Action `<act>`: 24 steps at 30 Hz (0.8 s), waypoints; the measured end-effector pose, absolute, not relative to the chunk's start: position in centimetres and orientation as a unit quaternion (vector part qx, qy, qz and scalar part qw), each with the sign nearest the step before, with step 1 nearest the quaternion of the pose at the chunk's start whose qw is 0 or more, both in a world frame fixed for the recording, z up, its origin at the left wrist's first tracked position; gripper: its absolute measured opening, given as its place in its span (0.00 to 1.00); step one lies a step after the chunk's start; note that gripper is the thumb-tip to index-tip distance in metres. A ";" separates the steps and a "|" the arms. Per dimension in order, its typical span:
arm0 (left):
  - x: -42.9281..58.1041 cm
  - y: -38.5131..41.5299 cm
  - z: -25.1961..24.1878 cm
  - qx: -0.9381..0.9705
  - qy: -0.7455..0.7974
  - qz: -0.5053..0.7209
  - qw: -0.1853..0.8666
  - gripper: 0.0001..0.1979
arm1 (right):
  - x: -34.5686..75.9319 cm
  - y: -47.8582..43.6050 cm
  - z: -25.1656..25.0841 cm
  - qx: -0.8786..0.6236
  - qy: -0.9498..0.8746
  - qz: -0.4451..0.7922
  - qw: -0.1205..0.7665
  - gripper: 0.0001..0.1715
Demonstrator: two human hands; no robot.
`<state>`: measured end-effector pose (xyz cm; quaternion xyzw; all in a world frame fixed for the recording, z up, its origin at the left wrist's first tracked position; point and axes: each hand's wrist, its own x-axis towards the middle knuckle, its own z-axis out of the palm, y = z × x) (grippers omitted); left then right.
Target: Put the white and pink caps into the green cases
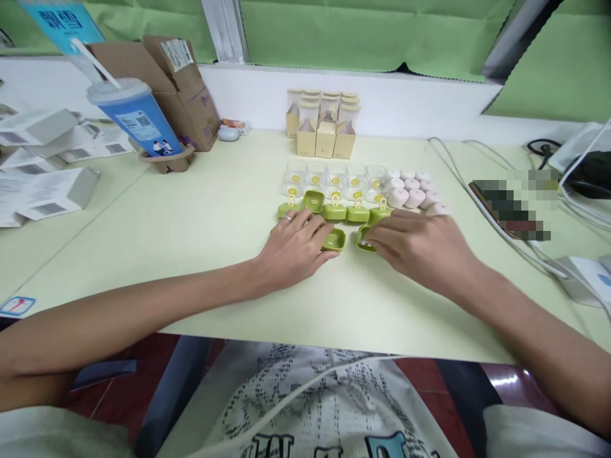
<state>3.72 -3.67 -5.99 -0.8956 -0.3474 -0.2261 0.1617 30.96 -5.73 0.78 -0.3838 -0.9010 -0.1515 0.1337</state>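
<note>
My left hand (pixel 296 249) lies palm down over the near row of small green cases, its fingers spread and partly covering them. Beside its fingertips an open green case (pixel 335 240) shows its hollow inside. With curled fingers pressed together, my right hand (pixel 420 247) pinches at the rim of another open green case (pixel 361 238), which its fingers partly hide. Behind the hands runs a row of green cases with light loops, including a closed one (pixel 358 214) and an upturned one (pixel 314 201). My left palm hides whatever lies beneath it.
Clear plastic cups (pixel 337 173) with yellow marks stand behind the cases, next to white rounded pieces (pixel 413 198). Farther back are small open cartons (pixel 325 137). A blue drink cup (pixel 143 121) and cardboard box (pixel 198 111) stand left; cables (pixel 506 235) cross the right.
</note>
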 end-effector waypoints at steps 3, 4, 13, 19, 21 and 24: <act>4.0 -3.7 -5.7 -0.893 -0.328 -0.243 0.189 0.23 | 30.1 -5.8 -1.0 -0.399 -0.885 -0.232 0.065 0.17; 4.2 -3.7 -5.6 -0.893 -0.315 -0.256 0.195 0.23 | 30.0 -5.7 -1.4 -0.404 -0.880 -0.243 0.055 0.17; 5.5 -4.2 -5.9 -0.896 -0.216 -0.368 0.126 0.24 | 31.0 -5.3 -1.2 -0.308 -0.908 -0.164 0.231 0.13; 6.1 -3.7 -6.9 -0.863 -0.123 -0.485 0.066 0.26 | 29.5 -6.5 -1.1 -0.206 -0.893 0.020 0.401 0.08; 6.1 -3.6 -7.0 -0.853 -0.119 -0.506 0.052 0.25 | 29.2 -6.8 -1.3 -0.204 -0.895 0.016 0.397 0.09; 5.9 -3.7 -7.0 -0.857 -0.103 -0.502 0.054 0.28 | 29.1 -7.0 -1.3 -0.209 -0.905 -0.020 0.369 0.09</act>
